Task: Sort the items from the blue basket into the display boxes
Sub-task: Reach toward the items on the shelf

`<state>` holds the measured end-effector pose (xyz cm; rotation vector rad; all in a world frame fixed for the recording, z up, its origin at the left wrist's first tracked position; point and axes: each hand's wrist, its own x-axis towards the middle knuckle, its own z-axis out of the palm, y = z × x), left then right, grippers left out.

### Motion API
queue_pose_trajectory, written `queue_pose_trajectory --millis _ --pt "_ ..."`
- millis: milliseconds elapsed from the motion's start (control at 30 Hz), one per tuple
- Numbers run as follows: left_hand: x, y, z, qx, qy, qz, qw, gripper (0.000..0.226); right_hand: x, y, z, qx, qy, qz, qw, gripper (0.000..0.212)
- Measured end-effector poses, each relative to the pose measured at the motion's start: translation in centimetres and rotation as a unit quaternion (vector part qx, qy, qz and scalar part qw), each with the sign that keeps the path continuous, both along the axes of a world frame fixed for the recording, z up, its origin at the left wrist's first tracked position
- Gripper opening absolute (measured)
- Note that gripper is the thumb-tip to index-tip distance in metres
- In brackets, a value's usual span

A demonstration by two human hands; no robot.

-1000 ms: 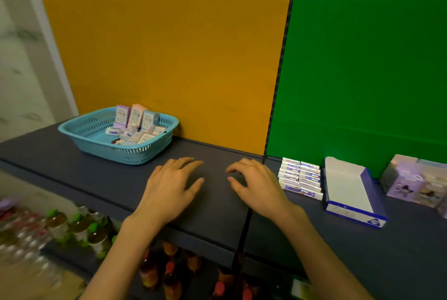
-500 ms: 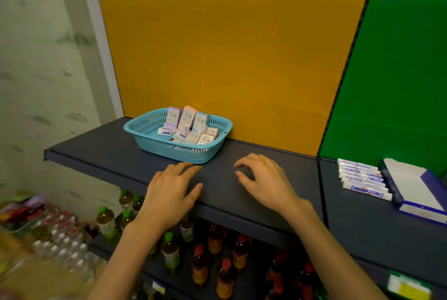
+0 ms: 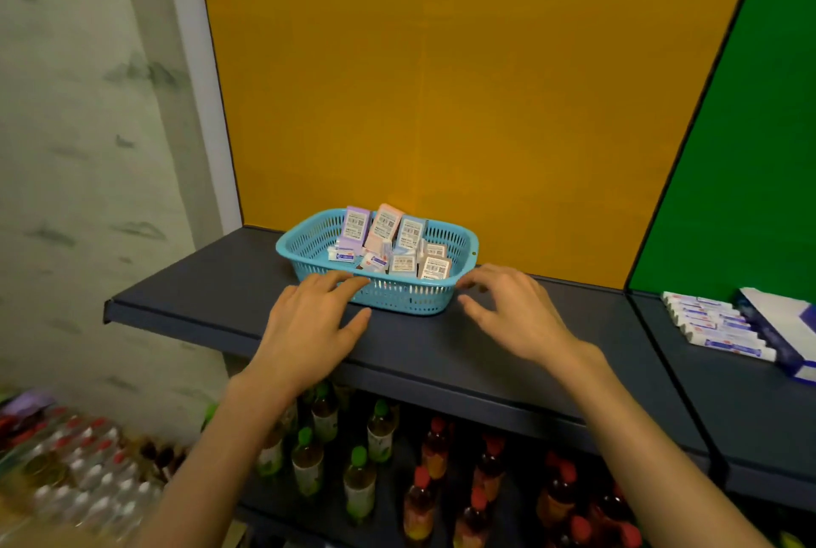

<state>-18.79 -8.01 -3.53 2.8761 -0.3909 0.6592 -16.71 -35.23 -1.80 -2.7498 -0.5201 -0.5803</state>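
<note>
The blue basket [image 3: 377, 260] sits on the shelf [image 3: 485, 340] at twelve o'clock, full of small boxes [image 3: 388, 238]. Left hand [image 3: 309, 326] and right hand [image 3: 516, 318] flank it, each grip spread and holding nothing. Best take both ends evenly, keeping it level.

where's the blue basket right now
In the head view the blue basket sits mid-frame on the dark shelf, against the orange back panel, just beyond both hands.

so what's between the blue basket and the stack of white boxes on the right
In the head view, only bare dark shelf and the seam between panels lie between the blue basket and the white boxes; the right hand hovers there.
</note>
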Motion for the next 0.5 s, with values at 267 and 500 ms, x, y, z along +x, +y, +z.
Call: queue_pose_trajectory --millis 267,500 --pt "7.6 3.5 2.8 0.011 -0.008 -0.017 1.0 0.053 6.0 2.4 0.3 -0.008 -0.014 -0.018 1.0 0.023" --pt "16.0 4.6 4.2 0.054 0.042 -0.022 0.997 0.053 11.4 3.3 0.3 0.0 0.003 -0.033 0.999 0.025"
